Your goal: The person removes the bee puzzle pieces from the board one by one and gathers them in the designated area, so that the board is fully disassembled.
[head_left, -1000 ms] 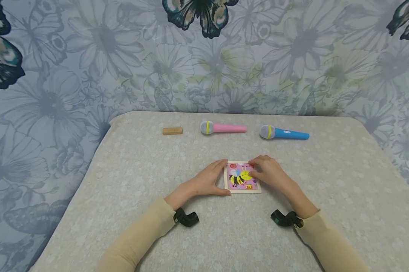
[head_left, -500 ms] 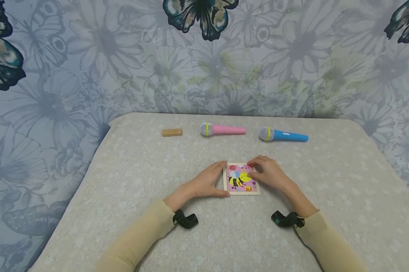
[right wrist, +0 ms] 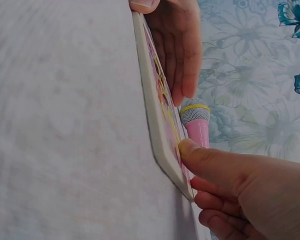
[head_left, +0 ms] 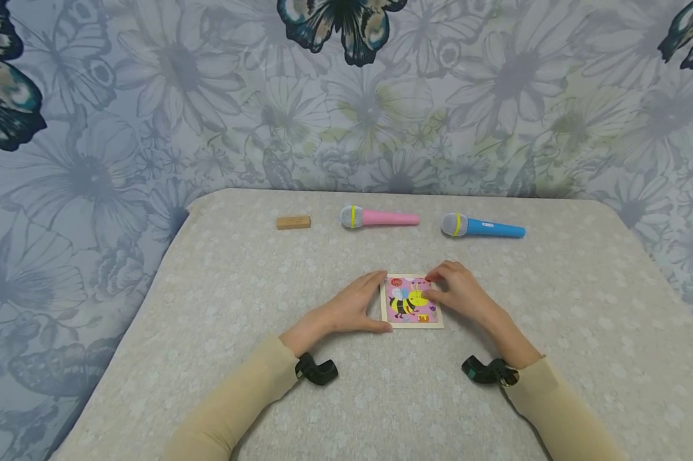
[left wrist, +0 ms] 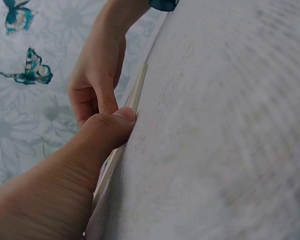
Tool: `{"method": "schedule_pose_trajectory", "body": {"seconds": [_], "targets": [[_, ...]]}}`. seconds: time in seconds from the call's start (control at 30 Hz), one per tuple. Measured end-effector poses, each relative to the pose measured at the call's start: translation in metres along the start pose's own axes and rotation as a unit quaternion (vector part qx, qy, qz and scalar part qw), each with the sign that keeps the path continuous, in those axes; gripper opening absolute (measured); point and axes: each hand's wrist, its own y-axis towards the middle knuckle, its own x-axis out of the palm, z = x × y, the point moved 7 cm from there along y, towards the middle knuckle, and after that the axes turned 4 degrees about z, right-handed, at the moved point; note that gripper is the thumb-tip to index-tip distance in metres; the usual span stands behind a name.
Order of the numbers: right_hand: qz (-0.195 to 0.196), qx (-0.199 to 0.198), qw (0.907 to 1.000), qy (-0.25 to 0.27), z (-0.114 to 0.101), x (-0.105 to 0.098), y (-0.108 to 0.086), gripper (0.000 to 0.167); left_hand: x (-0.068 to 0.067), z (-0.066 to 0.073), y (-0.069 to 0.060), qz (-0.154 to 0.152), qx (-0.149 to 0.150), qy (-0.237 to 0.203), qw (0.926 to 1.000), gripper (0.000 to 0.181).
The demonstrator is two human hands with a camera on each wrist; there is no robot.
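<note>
A small square wooden bee puzzle with a pale frame and a pink face lies flat on the table, between both hands. My left hand holds its left side, thumb at the near corner and fingers at the far corner. My right hand is at the right side. In the right wrist view, its thumb rests on the picture's face and the other fingers curl by the frame's edge. The left wrist view shows the left thumb against the frame's edge; the fingers of that hand are hidden there.
Behind the puzzle lie a pink toy microphone, a blue toy microphone and a small wooden block. They stand in a row near the far edge of the cloth-covered table. A flowered wall covering rises behind.
Both hands keep their places on the puzzle, with no clear movement of fingers. The whole scene shifts only slightly with the head camera.
</note>
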Motion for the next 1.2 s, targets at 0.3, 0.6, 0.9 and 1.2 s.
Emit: {"method": "schedule_pose_trajectory", "body": {"seconds": [0.3, 0.6, 0.9, 1.2], "targets": [[-0.005, 0.003, 0.9991, -0.043, -0.003, -0.001, 0.001, 0.033, 0.0, 0.0, 0.001, -0.001, -0.002, 0.0, 1.0, 0.106], [-0.017, 0.017, 0.9994, -0.024, 0.001, 0.002, -0.001, 0.037, 0.0, 0.0, 0.0, 0.0, -0.002, 0.002, 1.0, 0.106], [0.0, 0.022, 0.9996, 0.017, 0.009, 0.002, 0.001, 0.036, 0.0, 0.0, 0.0, -0.002, -0.005, 0.003, 1.0, 0.106], [0.01, 0.037, 0.9989, 0.027, 0.009, 0.002, 0.001, 0.038, -0.001, 0.001, 0.0, -0.001, -0.002, 0.004, 1.0, 0.106]]}}
